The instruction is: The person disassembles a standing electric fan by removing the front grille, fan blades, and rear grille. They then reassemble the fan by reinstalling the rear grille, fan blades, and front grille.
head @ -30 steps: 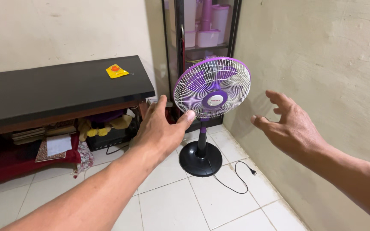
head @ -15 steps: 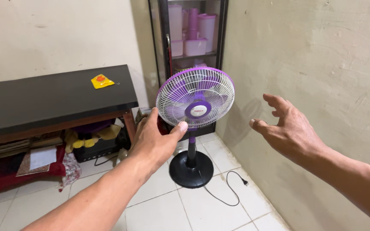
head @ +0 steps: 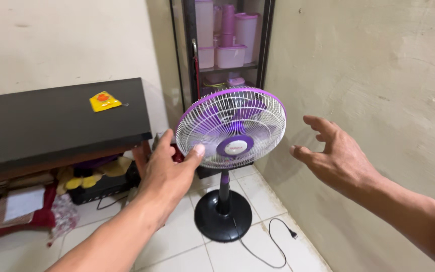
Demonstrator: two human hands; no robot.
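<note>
Both hands are closer to the fan [head: 231, 127] than before. The left hand [head: 169, 168] now has its thumb at the grille's left rim, and the right hand [head: 336, 151], fingers spread, hovers just beside the right rim.

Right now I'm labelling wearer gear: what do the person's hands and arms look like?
Both the left hand and the right hand are bare: no gloves, rings or watch show. Both forearms are uncovered as far as the frame reaches; no sleeve is visible.

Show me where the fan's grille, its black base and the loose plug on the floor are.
fan grille [head: 230, 126], head view, on the white wire front.
black base [head: 222, 219], head view, on the round foot's top.
plug [head: 291, 234], head view, on the plug body at the cord's end.
</note>
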